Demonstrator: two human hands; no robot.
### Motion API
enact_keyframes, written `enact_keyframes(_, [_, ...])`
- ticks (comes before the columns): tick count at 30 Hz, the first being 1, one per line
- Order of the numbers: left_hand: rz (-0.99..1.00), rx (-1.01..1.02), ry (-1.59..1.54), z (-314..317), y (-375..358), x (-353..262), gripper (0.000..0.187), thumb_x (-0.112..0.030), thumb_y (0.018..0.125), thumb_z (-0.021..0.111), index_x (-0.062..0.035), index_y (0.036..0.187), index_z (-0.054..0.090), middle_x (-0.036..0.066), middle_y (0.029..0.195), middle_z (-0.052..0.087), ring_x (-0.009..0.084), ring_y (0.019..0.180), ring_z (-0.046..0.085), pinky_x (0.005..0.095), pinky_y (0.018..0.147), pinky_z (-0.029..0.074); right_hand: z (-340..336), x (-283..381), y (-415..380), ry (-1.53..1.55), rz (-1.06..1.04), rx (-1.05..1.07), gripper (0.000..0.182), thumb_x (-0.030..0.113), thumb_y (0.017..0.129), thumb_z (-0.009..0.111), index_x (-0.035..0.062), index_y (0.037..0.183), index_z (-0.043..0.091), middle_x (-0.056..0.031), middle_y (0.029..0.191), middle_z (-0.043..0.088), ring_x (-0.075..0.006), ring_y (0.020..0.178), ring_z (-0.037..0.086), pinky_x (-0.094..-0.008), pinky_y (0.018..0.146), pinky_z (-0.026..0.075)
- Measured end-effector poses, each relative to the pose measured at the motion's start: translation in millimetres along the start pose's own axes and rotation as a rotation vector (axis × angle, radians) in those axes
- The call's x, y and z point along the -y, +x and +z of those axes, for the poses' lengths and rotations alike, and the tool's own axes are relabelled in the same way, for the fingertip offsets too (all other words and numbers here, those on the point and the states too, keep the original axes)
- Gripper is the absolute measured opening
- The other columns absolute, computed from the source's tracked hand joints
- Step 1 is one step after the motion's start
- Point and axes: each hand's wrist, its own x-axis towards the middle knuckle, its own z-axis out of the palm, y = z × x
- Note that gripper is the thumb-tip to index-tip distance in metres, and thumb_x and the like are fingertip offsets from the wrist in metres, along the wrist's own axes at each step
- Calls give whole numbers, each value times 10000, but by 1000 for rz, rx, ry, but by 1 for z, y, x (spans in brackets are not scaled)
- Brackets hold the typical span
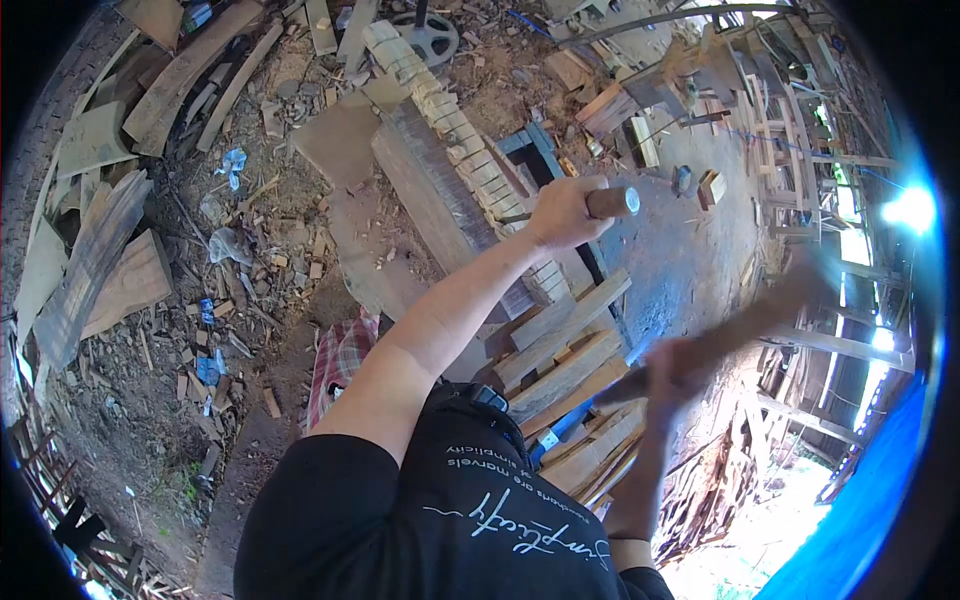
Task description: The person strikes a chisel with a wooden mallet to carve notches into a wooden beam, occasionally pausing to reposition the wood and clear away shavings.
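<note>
My left hand is closed round a short round wooden handle, whose pale end points right. A thin dark bar shows on the hand's other side, over a long timber with a row of cuts along it. Whether the bar touches the timber I cannot tell. Lower right, my right hand grips a long brown wooden piece, smeared by motion and raised at its far end. A dark plank lies beside the cut timber.
Stacked boards lie just in front of my body. A red checked cloth is at the left. Wood scraps and slabs cover the ground on the left. Small wooden blocks and a blue tarp are on the right.
</note>
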Motion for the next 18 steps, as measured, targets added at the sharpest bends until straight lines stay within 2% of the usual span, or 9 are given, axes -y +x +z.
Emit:
enact_keyframes(2, [-36, 40, -23, 6, 1, 4, 195, -204, 662, 701, -107, 794, 595, 133, 714, 639, 358, 716, 637, 438, 627, 481, 28, 31, 4, -59, -55, 523, 692, 177, 716, 790, -27, 1277, 441, -125, 953, 596, -194, 758, 579, -315, 684, 489])
enact_keyframes(3, [-32, 25, 23, 6, 2, 3, 190, -207, 667, 695, -114, 805, 602, 132, 727, 645, 356, 722, 639, 440, 633, 485, 32, 30, -2, 143, 308, 552, 709, 159, 713, 784, -16, 1298, 424, -117, 930, 585, -187, 746, 572, -313, 634, 482])
enact_keyframes(4, [-30, -16, 76, 2, 7, 4, 185, -210, 673, 688, -121, 816, 610, 132, 739, 651, 355, 729, 642, 441, 639, 490, 33, 32, 7, 152, 284, 564, 709, 159, 713, 784, -16, 1298, 424, -117, 930, 585, -187, 746, 572, -313, 634, 482])
enact_keyframes(6, [-68, 4, 110, 4, -4, 1, 159, -205, 681, 673, -127, 805, 609, 126, 735, 651, 352, 734, 645, 449, 644, 494, 16, 48, 13, 131, 533, 492, 703, 140, 709, 779, -16, 1289, 414, -106, 910, 577, -175, 708, 574, -295, 612, 477])
enact_keyframes(8, [-61, 144, 107, 7, -4, 0, 143, -207, 681, 666, -133, 787, 605, 119, 715, 649, 350, 740, 650, 453, 641, 496, 8, 67, 21, 184, 571, 418, 672, 130, 711, 781, -14, 1255, 414, -98, 892, 571, -162, 638, 568, -280, 569, 471])
enact_keyframes(10, [-22, 204, 174, 25, -11, 7, 128, -224, 695, 647, -137, 780, 606, 117, 714, 651, 346, 737, 656, 460, 630, 500, -5, 61, 32, 379, 349, 248, 641, 146, 723, 789, -11, 1223, 420, -95, 890, 573, -157, 610, 565, -272, 548, 470])
enact_keyframes(13, [53, 330, 302, 40, -15, 12, 109, -215, 711, 640, -136, 763, 585, 124, 654, 628, 350, 667, 642, 467, 573, 479, 9, 32, 31, 299, 322, 126, 627, 166, 734, 792, -7, 1211, 424, -96, 894, 572, -157, 624, 569, -288, 554, 480])
enact_keyframes(16, [46, 300, 290, 44, -15, 16, 116, -213, 700, 641, -133, 758, 580, 115, 653, 625, 347, 669, 641, 470, 579, 477, 31, 4, 16, 131, 420, 449, 641, 147, 742, 774, 5, 1238, 393, -84, 830, 572, -152, 587, 568, -284, 532, 491])
enact_keyframes(18, [83, 299, 303, 45, -17, 18, 122, -208, 690, 643, -133, 761, 579, 112, 653, 623, 346, 672, 640, 470, 579, 475, 32, -3, 12, 193, 515, 423, 662, 139, 740, 770, 3, 1256, 378, -80, 799, 570, -150, 558, 563, -279, 506, 489])
